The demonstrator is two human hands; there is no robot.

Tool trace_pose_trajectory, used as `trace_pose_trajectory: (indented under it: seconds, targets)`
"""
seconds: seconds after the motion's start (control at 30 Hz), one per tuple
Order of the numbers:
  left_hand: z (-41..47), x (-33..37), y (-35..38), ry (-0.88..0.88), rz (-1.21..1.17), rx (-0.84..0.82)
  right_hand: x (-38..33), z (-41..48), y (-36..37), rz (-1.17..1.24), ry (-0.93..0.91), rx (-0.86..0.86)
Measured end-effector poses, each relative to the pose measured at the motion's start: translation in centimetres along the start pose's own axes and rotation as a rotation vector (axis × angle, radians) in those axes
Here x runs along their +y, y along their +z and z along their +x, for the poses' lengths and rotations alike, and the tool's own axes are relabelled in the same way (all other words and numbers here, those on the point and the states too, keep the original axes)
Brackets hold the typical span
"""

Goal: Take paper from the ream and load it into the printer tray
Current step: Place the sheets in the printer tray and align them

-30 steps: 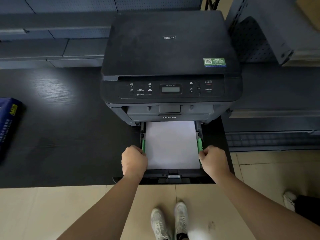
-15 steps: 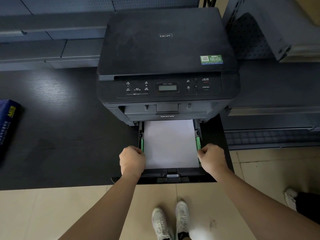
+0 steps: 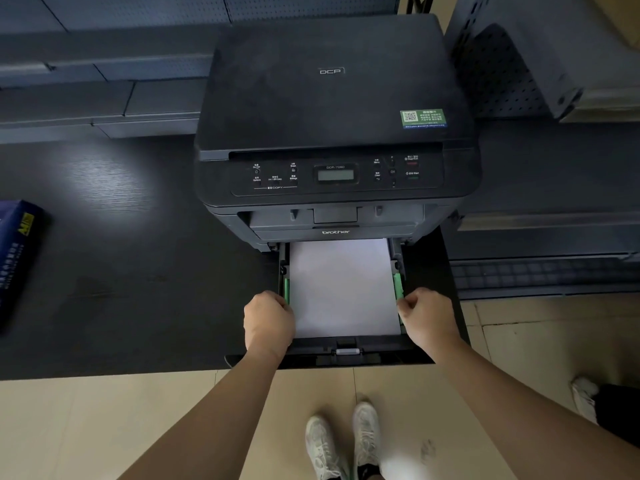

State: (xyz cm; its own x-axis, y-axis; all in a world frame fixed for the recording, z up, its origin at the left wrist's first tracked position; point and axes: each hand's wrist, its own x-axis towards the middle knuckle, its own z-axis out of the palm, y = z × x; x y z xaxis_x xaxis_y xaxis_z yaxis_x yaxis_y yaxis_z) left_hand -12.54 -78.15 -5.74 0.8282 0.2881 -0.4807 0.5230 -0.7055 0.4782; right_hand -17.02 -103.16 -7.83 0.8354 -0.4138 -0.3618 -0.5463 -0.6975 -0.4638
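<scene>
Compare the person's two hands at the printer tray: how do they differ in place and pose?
The left hand grips the tray beside the left green guide; the right hand grips beside the right green guide. The left hand sits slightly nearer the tray's front edge than the right. Both are curled into fists flanking the white paper.

1. Both bare forearms reach forward from the bottom edge, angled inward.
2. The left hand (image 3: 268, 322) is curled into a loose fist, knuckles up, fingers tucked under.
3. The right hand (image 3: 427, 318) mirrors it, also fisted, thumb side turned inward.
4. The hands sit level, apart.
</scene>
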Motion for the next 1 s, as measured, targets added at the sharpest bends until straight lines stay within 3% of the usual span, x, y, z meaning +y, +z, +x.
trace_pose_trajectory:
  seconds: [0.17,1.0]
  targets:
    - [-0.4,-0.4,0.0,-0.042,0.006,0.051,0.3,-0.5,0.0,-0.034,-0.063,0.094]
    - [0.2,-1.0,0.4,0.012,0.013,0.026,0.4,-0.3,0.8,0.040,-0.040,0.041]
